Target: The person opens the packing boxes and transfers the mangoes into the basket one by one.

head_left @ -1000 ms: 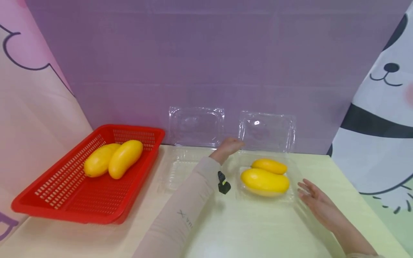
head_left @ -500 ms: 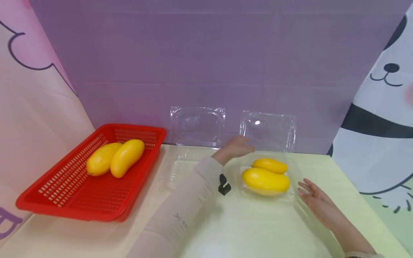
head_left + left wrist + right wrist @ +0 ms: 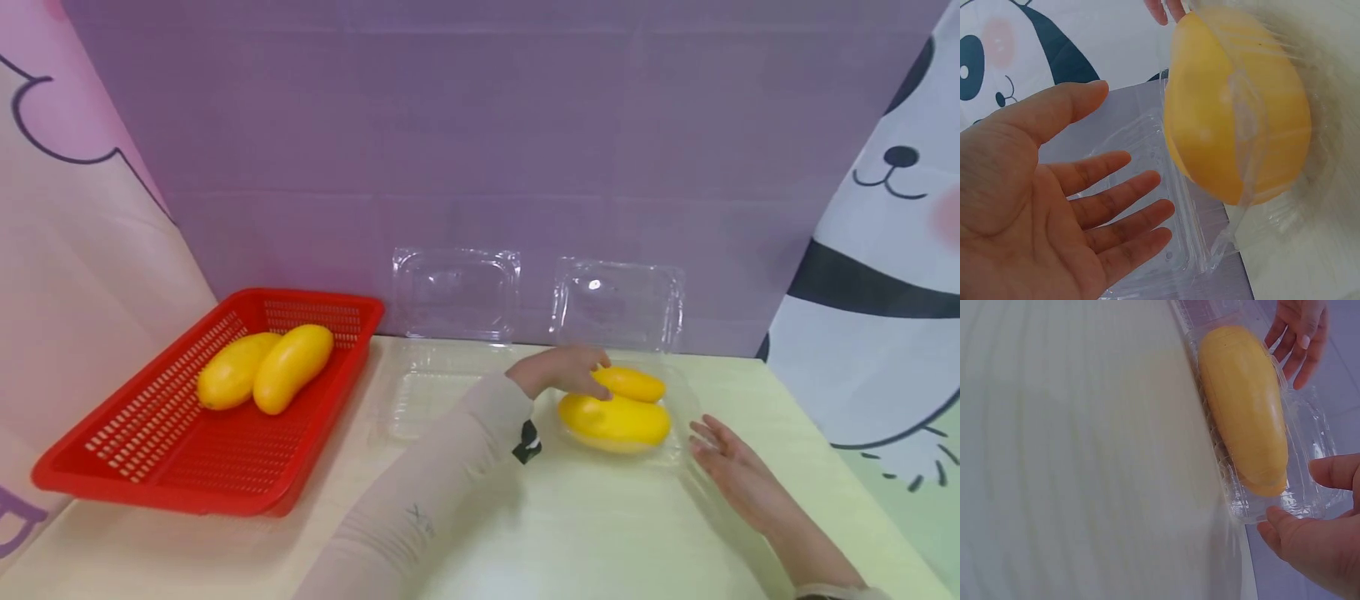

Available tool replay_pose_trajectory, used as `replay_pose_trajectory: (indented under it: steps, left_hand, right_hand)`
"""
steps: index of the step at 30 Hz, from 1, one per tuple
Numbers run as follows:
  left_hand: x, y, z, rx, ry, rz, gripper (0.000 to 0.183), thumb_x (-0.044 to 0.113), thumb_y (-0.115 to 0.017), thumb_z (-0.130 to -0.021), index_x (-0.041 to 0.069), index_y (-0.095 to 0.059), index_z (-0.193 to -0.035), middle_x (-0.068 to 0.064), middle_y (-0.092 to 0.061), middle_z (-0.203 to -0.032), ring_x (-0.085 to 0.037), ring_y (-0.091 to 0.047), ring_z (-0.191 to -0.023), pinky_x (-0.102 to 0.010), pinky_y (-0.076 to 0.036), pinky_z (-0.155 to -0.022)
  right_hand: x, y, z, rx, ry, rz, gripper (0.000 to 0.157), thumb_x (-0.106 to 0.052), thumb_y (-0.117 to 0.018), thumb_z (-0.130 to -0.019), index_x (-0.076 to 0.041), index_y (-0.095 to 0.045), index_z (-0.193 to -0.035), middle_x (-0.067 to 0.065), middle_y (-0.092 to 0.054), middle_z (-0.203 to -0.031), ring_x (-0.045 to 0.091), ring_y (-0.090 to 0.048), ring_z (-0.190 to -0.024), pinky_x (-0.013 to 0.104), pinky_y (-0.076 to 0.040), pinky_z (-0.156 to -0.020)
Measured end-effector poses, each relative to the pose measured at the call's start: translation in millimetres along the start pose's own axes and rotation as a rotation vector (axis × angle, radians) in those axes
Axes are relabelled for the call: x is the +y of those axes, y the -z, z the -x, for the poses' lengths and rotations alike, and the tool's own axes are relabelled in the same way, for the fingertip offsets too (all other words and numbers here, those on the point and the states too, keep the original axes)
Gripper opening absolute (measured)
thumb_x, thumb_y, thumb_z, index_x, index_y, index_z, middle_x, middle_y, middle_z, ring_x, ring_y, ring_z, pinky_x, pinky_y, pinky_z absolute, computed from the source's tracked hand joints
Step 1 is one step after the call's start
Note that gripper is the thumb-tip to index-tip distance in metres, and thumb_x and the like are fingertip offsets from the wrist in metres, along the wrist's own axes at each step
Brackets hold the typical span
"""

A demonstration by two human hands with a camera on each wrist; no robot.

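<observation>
Two yellow mangoes, a larger front one point(image 3: 618, 427) and a smaller rear one point(image 3: 637, 385), lie side by side in the right clear plastic clamshell box point(image 3: 677, 454). Its hinged lid point(image 3: 621, 304) stands upright behind them. My left hand point(image 3: 562, 370) reaches over the box's left side, overlapping the mangoes in the head view. In the left wrist view that hand point(image 3: 1047, 200) has its fingers spread and nothing in its palm. At the box's right end, my right hand point(image 3: 738, 479) has loosely extended fingers. The right wrist view shows its fingertips point(image 3: 1279, 515) right at the rim.
A second clear clamshell box point(image 3: 408, 404) stands to the left, its lid point(image 3: 456, 292) raised. Farther left, a red plastic basket point(image 3: 247, 496) holds two more mangoes point(image 3: 292, 369). A purple backdrop point(image 3: 480, 150) rises behind the pale table point(image 3: 585, 533).
My left hand has moved right and down, from beside the raised right lid to over the mangoes. My right hand stays at the box's right end.
</observation>
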State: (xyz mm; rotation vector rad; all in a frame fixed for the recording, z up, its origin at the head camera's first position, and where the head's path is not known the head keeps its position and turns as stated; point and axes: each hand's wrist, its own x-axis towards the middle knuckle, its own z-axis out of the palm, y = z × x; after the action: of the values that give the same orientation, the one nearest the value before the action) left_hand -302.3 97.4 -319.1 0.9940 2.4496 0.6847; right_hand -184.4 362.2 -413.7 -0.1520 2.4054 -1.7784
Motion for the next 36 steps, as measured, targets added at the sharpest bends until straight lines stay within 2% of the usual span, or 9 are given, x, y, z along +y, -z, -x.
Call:
replay_pose_trajectory:
  steps: [2, 4, 6, 7, 10, 14, 21, 33, 36]
  left_hand:
    - [0.1, -3.0, -1.8, -0.007, 0.011, -0.027, 0.057, 0.032, -0.063, -0.09, 0.013, -0.043, -0.14, -0.003, -0.044, -0.143, -0.019, -0.043, -0.128, -0.034, -0.036, -0.107]
    - [0.1, -5.8, -2.9, -0.017, 0.025, -0.069, 0.056, 0.031, -0.063, -0.09, 0.015, -0.044, -0.14, -0.001, -0.044, -0.144, -0.018, -0.042, -0.13, -0.033, -0.035, -0.108]
    - [0.0, -8.5, -3.5, -0.031, 0.04, -0.109, 0.056, 0.03, -0.065, -0.089, 0.018, -0.044, -0.14, 0.002, -0.043, -0.144, -0.016, -0.041, -0.13, -0.032, -0.034, -0.108]
    - [-0.4, -10.2, -3.9, -0.041, 0.049, -0.125, 0.056, 0.03, -0.066, -0.089, 0.019, -0.045, -0.139, 0.003, -0.043, -0.144, -0.016, -0.041, -0.13, -0.032, -0.033, -0.108]
    - [-2.1, -15.2, -5.6, -0.059, 0.05, -0.168, 0.058, 0.031, -0.069, -0.086, 0.02, -0.045, -0.138, 0.004, -0.044, -0.144, -0.015, -0.042, -0.129, -0.031, -0.033, -0.108]
    - [-3.3, -21.3, -9.7, -0.068, 0.021, -0.195, 0.063, 0.028, -0.072, -0.083, 0.018, -0.045, -0.139, 0.004, -0.044, -0.143, -0.014, -0.041, -0.13, -0.029, -0.031, -0.109]
    - [-0.8, -27.6, -11.8, -0.066, 0.049, -0.235, 0.07, 0.023, -0.077, -0.079, 0.023, -0.043, -0.14, 0.006, -0.044, -0.142, -0.013, -0.042, -0.127, -0.03, -0.032, -0.109]
    - [-3.2, -35.6, -12.3, -0.04, 0.038, -0.281, 0.074, 0.017, -0.078, -0.076, 0.023, -0.042, -0.14, 0.004, -0.051, -0.132, -0.01, -0.048, -0.11, -0.025, -0.037, -0.103]
    - [-4.2, -35.6, -12.9, -0.044, 0.036, -0.285, 0.074, 0.018, -0.078, -0.077, 0.024, -0.041, -0.141, 0.004, -0.051, -0.133, -0.01, -0.049, -0.109, -0.025, -0.038, -0.102]
  right_hand:
    - [-0.4, -1.1, 0.1, 0.004, -0.01, 0.005, 0.072, -0.018, -0.038, -0.102, 0.007, 0.015, -0.144, 0.035, 0.004, -0.148, 0.004, -0.039, -0.126, 0.029, -0.03, -0.107]
    - [-1.1, -2.0, -0.2, 0.01, -0.026, 0.006, 0.072, -0.02, -0.037, -0.102, 0.005, 0.015, -0.144, 0.034, 0.005, -0.149, 0.027, -0.026, -0.136, 0.041, -0.022, -0.11]
    - [-2.1, -3.0, -0.8, 0.013, -0.035, 0.0, 0.071, -0.021, -0.037, -0.103, 0.005, 0.015, -0.144, 0.033, 0.006, -0.15, 0.047, -0.009, -0.135, 0.049, -0.016, -0.109]
    - [-2.5, -3.4, -1.2, 0.013, -0.038, -0.002, 0.071, -0.021, -0.036, -0.103, 0.005, 0.016, -0.144, 0.033, 0.006, -0.15, 0.05, -0.007, -0.134, 0.048, -0.016, -0.11]
    - [-3.2, -4.2, -2.2, 0.011, -0.048, -0.005, 0.071, -0.021, -0.036, -0.103, 0.005, 0.016, -0.144, 0.033, 0.007, -0.15, 0.052, -0.005, -0.134, 0.047, -0.016, -0.11]
    - [-3.9, -4.9, -2.3, 0.009, -0.06, -0.005, 0.072, -0.022, -0.036, -0.103, 0.005, 0.017, -0.144, 0.033, 0.007, -0.15, 0.052, -0.005, -0.134, 0.054, -0.012, -0.108]
    - [-5.9, -4.3, -1.6, 0.012, -0.064, 0.01, 0.073, -0.025, -0.036, -0.103, 0.006, 0.017, -0.143, 0.033, 0.006, -0.15, 0.052, -0.006, -0.134, 0.062, -0.009, -0.105]
    - [-2.8, -4.7, -0.6, 0.018, -0.062, 0.018, 0.073, -0.026, -0.036, -0.103, 0.006, 0.016, -0.144, 0.033, 0.004, -0.15, 0.052, -0.007, -0.134, 0.055, -0.014, -0.108]
    - [-2.2, -4.2, -1.0, 0.02, -0.056, 0.028, 0.072, -0.025, -0.035, -0.103, 0.006, 0.015, -0.144, 0.033, 0.004, -0.15, 0.051, -0.008, -0.134, 0.049, -0.019, -0.109]
